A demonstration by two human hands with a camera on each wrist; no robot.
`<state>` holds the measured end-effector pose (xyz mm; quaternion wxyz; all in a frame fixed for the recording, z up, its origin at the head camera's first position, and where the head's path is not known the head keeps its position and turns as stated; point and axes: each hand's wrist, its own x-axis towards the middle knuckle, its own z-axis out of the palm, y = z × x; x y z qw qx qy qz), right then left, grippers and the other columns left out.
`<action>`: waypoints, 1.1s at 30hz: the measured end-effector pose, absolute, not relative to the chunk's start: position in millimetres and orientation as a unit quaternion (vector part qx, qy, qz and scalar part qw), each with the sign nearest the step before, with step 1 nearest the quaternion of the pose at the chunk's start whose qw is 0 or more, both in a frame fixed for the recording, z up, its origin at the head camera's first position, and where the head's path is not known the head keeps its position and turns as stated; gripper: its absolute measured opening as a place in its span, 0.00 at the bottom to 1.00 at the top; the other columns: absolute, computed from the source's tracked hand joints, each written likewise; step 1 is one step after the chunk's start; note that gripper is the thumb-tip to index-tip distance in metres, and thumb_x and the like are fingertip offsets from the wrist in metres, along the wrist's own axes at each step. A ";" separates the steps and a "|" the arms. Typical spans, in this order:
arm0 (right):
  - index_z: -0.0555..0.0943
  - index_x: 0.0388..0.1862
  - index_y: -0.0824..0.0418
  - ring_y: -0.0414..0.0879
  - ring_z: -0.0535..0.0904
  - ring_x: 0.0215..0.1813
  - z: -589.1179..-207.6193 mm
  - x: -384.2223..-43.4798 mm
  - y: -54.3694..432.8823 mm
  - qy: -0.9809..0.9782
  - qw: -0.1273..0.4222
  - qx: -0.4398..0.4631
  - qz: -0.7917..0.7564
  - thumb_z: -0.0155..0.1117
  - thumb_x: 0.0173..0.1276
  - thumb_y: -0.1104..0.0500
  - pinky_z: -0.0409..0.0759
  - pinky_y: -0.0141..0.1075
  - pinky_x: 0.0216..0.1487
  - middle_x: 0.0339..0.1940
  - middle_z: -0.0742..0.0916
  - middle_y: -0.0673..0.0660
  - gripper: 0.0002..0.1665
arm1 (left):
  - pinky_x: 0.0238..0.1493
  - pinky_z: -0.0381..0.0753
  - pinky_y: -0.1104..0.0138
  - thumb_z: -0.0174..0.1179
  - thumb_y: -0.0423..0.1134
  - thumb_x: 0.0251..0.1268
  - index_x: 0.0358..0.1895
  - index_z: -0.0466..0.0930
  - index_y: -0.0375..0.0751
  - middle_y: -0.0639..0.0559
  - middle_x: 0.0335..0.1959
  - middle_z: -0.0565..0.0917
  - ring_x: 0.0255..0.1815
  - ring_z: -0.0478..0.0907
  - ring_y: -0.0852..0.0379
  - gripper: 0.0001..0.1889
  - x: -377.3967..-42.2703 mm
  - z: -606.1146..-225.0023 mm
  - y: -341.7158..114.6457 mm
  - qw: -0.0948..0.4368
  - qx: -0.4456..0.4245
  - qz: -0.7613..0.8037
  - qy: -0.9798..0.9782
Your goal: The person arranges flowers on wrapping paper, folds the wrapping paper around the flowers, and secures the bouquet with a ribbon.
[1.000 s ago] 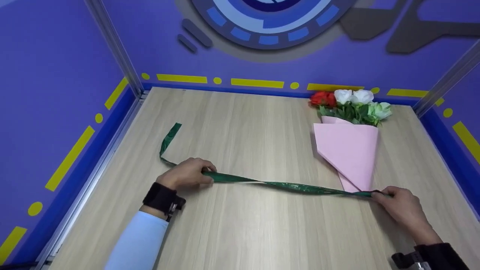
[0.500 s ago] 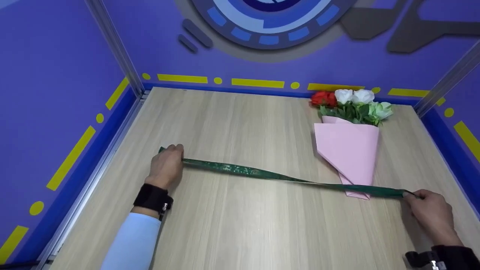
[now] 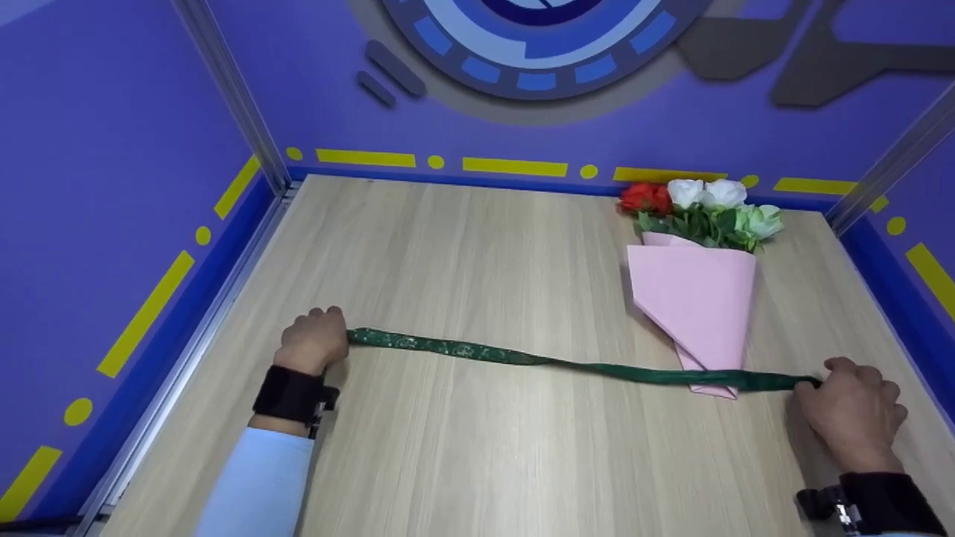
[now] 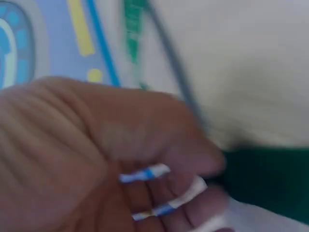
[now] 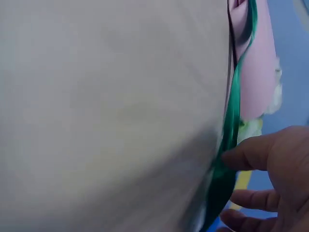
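Note:
A long green ribbon (image 3: 462,350) with a pale print on its left part stretches across the table, slightly slack. My left hand (image 3: 313,339) pinches its left end between thumb and fingers; in the left wrist view the ribbon (image 4: 270,183) comes out past the thumb tip. At the right end my right hand (image 3: 854,410) holds the ribbon (image 5: 233,106) between thumb and fingertips. Near that end the ribbon crosses over the narrow foot of a bouquet in pink wrapping paper (image 3: 697,298). Red, white and pale green flowers (image 3: 705,198) show at its top.
The bouquet lies on a light wooden table (image 3: 485,462), its flowers toward the back. A blue-purple wall (image 3: 477,119) with yellow marks closes off the rear, and similar panels stand left and right. A metal rail (image 3: 186,343) runs along the left edge.
My left hand has moved left from partway along the ribbon to its end. My right hand has shifted right. The ribbon now passes over the bouquet's foot and hangs a little looser.

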<state>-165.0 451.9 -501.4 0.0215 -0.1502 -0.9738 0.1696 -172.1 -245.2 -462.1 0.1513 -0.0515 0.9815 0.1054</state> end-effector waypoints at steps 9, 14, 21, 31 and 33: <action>0.85 0.50 0.69 0.59 0.81 0.43 -503.2 -159.6 342.0 -0.973 0.095 0.039 0.205 0.64 0.74 0.60 0.77 0.44 0.35 0.45 0.83 0.67 0.14 | 0.54 0.80 0.54 0.56 0.22 0.67 0.57 0.85 0.44 0.45 0.50 0.85 0.51 0.77 0.45 0.21 -182.4 -478.0 -166.7 0.065 0.159 0.130 0.977; 0.87 0.49 0.64 0.57 0.82 0.49 -509.3 -155.7 310.5 -0.976 0.048 0.133 0.166 0.69 0.73 0.59 0.80 0.53 0.48 0.44 0.87 0.61 0.11 | 0.47 0.82 0.58 0.59 0.22 0.64 0.40 0.87 0.43 0.50 0.38 0.86 0.43 0.81 0.50 0.12 -187.6 -491.4 -158.0 0.065 0.200 0.141 0.967; 0.85 0.34 0.56 0.41 0.77 0.32 -509.2 -152.4 302.1 -0.974 0.022 0.178 0.135 0.70 0.70 0.63 0.75 0.41 0.38 0.28 0.83 0.47 0.04 | 0.39 0.79 0.61 0.63 0.25 0.60 0.35 0.80 0.46 0.54 0.30 0.81 0.33 0.75 0.56 0.10 -184.1 -496.8 -172.6 0.081 0.180 0.125 0.973; 0.84 0.35 0.56 0.42 0.73 0.35 -508.3 -150.9 305.4 -0.976 -0.009 0.169 0.135 0.69 0.70 0.63 0.74 0.38 0.37 0.29 0.80 0.47 0.04 | 0.37 0.76 0.60 0.65 0.25 0.54 0.28 0.79 0.48 0.52 0.29 0.81 0.33 0.73 0.54 0.11 -179.7 -492.3 -210.4 0.082 0.151 0.101 0.980; 0.84 0.36 0.56 0.41 0.74 0.35 -507.2 -150.1 306.9 -0.976 -0.018 0.165 0.142 0.69 0.71 0.63 0.74 0.38 0.37 0.31 0.80 0.48 0.03 | 0.35 0.79 0.60 0.63 0.23 0.56 0.30 0.80 0.45 0.51 0.29 0.83 0.32 0.76 0.55 0.11 -178.1 -491.7 -221.1 0.081 0.137 0.101 0.982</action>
